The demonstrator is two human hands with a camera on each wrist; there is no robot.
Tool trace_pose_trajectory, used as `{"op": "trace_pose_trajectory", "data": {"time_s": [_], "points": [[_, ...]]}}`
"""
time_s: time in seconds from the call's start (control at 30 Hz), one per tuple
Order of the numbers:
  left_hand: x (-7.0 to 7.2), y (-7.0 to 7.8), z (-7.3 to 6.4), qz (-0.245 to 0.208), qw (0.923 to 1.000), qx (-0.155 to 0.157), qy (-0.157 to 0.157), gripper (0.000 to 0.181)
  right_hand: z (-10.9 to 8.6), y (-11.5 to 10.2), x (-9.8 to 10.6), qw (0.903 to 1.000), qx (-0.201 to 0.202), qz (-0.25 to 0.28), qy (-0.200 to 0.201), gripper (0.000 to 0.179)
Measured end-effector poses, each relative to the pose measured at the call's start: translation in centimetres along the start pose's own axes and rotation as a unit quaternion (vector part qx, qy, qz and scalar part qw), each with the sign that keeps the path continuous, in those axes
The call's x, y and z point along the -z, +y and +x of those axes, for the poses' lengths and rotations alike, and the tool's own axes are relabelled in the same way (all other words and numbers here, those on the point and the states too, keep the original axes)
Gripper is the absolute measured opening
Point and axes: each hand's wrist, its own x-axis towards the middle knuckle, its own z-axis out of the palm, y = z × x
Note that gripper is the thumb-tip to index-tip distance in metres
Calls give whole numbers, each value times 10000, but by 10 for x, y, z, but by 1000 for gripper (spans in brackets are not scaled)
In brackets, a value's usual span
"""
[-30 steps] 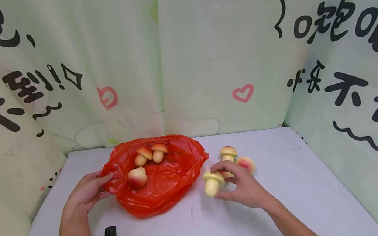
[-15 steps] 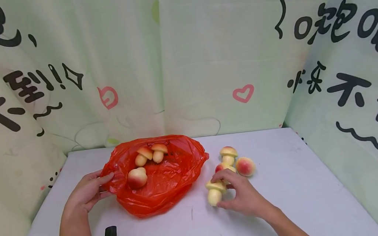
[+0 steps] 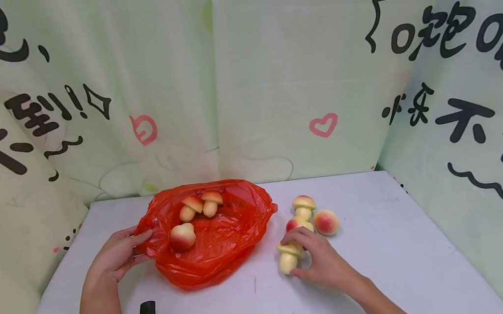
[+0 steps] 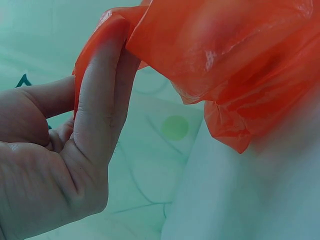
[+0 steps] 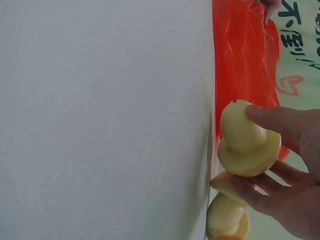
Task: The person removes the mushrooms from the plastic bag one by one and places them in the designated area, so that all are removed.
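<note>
A red plastic bag (image 3: 227,247) lies spread with its mouth up, three toy mushrooms inside, one of them a mushroom (image 3: 182,237) with its reddish cap turned down. My left hand (image 3: 116,254) pinches the bag's left rim between thumb and fingers; the left wrist view shows the film (image 4: 225,60) draped over the fingertips. Right of the bag, my right hand (image 3: 319,260) holds a pale yellow toy mushroom (image 3: 288,260), thumb on the stem and fingers at the cap. The right wrist view shows this mushroom (image 5: 245,132) close up, stem toward the camera.
Beyond the right hand, several toy mushrooms sit on the white table (image 3: 396,244): an upright one (image 3: 303,207), a red-capped one (image 3: 326,222) and a partly hidden one (image 3: 298,224). A printed curtain (image 3: 263,77) hangs round the table's back and sides.
My right hand has moved slightly toward the table's front and right with the pale mushroom, uncovering more of the mushrooms behind it. The left hand and the bag have stayed put.
</note>
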Motion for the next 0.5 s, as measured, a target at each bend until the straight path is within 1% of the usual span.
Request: {"op": "trace_pose_trajectory", "data": {"time_s": [0.3,0.5], "points": [[4,0,1,-30,10000,-66,-46,69,0,-3,-3,9992,78,-383,17,62],[2,-2,1,0,10000,-79,-17,68,-1,-6,-4,9985,-16,-556,21,60]]}}
